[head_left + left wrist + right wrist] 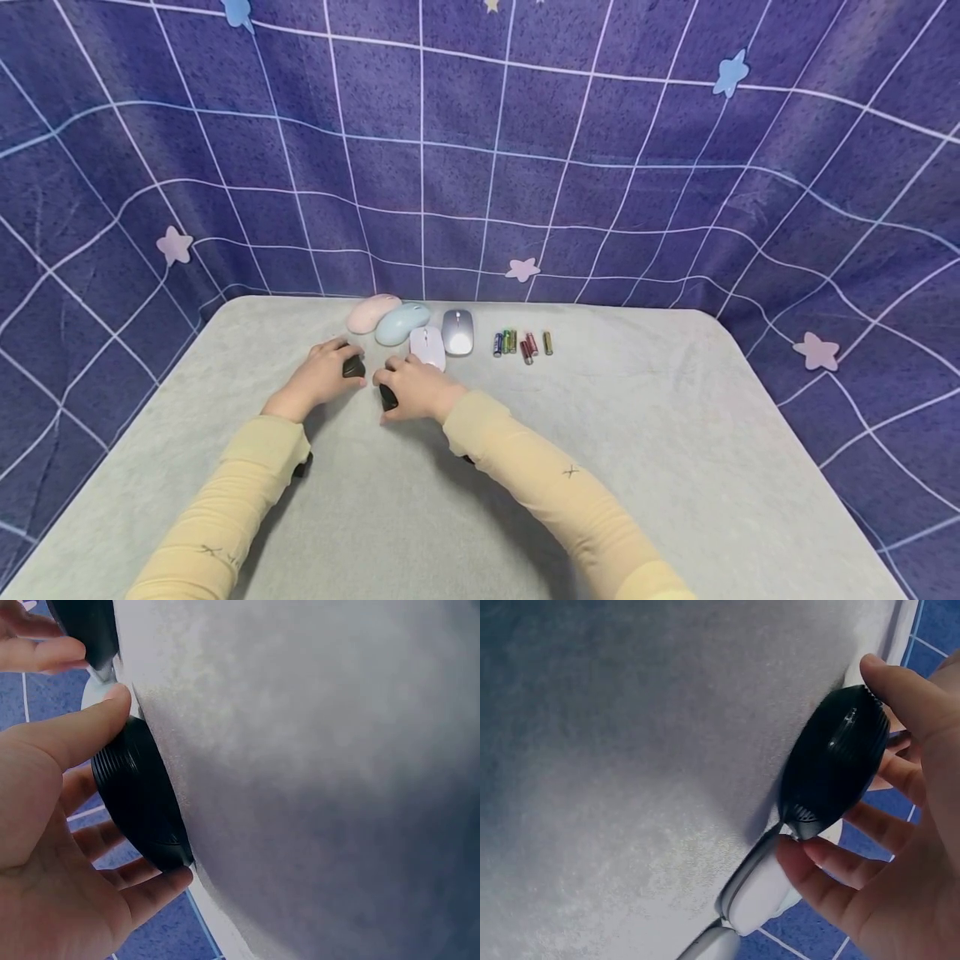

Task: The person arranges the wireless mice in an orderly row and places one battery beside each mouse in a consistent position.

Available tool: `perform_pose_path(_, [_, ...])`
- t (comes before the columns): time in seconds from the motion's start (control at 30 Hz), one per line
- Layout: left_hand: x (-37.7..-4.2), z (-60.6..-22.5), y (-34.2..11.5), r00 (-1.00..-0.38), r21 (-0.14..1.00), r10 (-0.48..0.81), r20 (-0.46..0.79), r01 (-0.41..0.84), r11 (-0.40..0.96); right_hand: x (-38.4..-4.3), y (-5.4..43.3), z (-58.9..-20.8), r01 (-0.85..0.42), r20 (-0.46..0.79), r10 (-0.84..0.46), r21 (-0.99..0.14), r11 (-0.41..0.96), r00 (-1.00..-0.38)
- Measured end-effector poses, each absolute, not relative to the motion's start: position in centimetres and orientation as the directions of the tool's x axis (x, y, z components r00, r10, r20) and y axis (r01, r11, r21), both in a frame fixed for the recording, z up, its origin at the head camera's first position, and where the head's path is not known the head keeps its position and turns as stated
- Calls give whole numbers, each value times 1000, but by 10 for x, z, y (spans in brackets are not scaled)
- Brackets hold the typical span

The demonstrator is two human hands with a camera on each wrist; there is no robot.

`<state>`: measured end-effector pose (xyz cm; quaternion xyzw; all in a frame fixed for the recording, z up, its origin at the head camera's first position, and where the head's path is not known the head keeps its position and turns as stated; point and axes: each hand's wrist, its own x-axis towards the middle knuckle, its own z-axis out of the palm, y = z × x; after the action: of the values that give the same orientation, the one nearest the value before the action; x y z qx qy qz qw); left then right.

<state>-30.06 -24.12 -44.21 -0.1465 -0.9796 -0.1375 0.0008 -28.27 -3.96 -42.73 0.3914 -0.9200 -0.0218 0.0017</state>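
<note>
On the left, my left hand (322, 373) grips a black computer mouse (353, 367) by its edges. Thumb and fingertips span its ribbed side (124, 776) in the left wrist view, and the mouse rests on the tabletop. Just to the right, my right hand (420, 390) holds another black mouse (387, 397), much of it covered by the fingers. The right wrist view shows that mouse's dark ribbed body (832, 761) between thumb and fingers. A white mouse (427, 346) lies right behind the right hand.
Behind the hands lie a pink mouse (372, 314), a light blue mouse (403, 323) and a grey mouse (458, 332), near the far edge. Several small batteries, including a blue one (498, 344) and a gold one (547, 342), lie to their right. A purple gridded curtain (465, 183) surrounds the pale-covered table (675, 467).
</note>
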Motion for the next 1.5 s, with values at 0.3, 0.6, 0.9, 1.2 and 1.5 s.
perform_pose_path(0.3, [-300, -442, -241, -953, 256, 297, 64, 304, 918, -276, -41, -428, -752, 40, -757, 84, 653, -653])
perform_pose_path(0.6, [-301, -442, -240, -956, 259, 286, 58, 291, 921, -271, -42, -427, -747, 28, -754, 124, 654, -656])
perform_pose_path(0.9, [-301, -442, -239, -957, 258, 284, 56, 289, 922, -271, -41, -430, -745, 61, -752, 107, 658, -656])
perform_pose_path(1.2, [-300, -442, -241, -956, 268, 289, 56, 293, 918, -270, -39, -426, -755, 54, -763, 118, 645, -644])
perform_pose_path(1.5, [-300, -441, -240, -957, 266, 285, 51, 288, 920, -271, -27, -413, -715, 48, -716, 41, 698, -697])
